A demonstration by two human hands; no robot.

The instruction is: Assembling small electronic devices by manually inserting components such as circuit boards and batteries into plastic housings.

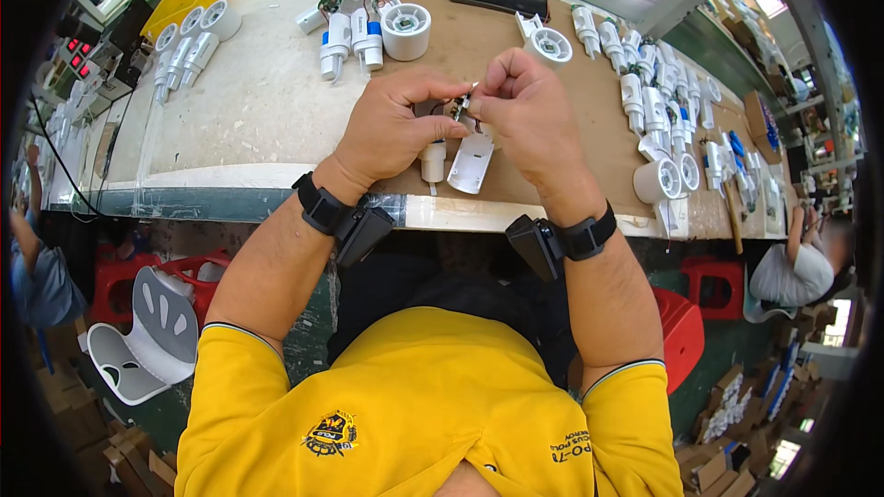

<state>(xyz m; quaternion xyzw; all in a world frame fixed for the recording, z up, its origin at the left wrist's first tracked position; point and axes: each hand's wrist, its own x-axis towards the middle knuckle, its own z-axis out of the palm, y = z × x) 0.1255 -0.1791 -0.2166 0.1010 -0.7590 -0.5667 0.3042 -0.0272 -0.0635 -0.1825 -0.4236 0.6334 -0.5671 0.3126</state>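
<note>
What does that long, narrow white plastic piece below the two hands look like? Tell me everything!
The long, narrow white plastic piece looks smooth and hard, with a rounded lower end. It slants a little, its top further right, and seems to lie near the front edge of the brown tabletop. Thin dark wires show by its top; I can't tell whether they join it.

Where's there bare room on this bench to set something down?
The pale tabletop between the white cylinders at left and the left hand; a narrower strip of brown board between the right hand and the white units crowding the right.
</note>
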